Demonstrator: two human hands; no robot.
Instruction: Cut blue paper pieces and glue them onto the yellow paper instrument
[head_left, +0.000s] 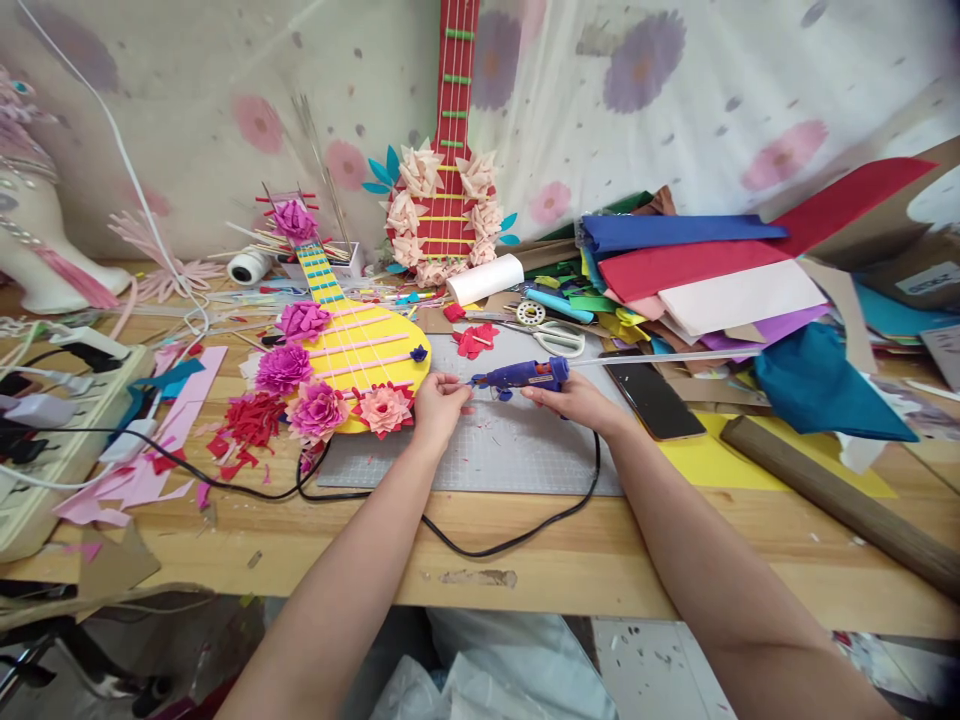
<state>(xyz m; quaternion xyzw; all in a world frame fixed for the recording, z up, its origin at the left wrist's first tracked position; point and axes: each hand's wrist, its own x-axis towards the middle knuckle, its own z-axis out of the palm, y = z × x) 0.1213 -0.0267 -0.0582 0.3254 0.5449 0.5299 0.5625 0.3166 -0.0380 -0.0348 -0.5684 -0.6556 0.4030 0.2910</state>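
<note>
My right hand (581, 400) is closed around a blue hot glue gun (525, 376), its nozzle pointing left. A long clear glue stick (675, 356) sticks out of its back. Close to the nozzle tip, my left hand (441, 402) has its fingers pinched together; what they hold is too small to make out. Just left of that hand lies a yellow lute-shaped craft piece (367, 345), with pink and purple paper flowers along its edge and a small dark blue flower (418, 353) at its right side. Both hands are above a grey cutting mat (495, 450).
A black cord (480, 553) loops across the table front. Behind stand a red paper instrument (450, 200), a white roll (486, 280) and scissors (559, 338). To the right are a phone (656, 395), stacked coloured sheets (697, 265) and a brown tube (832, 495); left, a power strip (75, 440).
</note>
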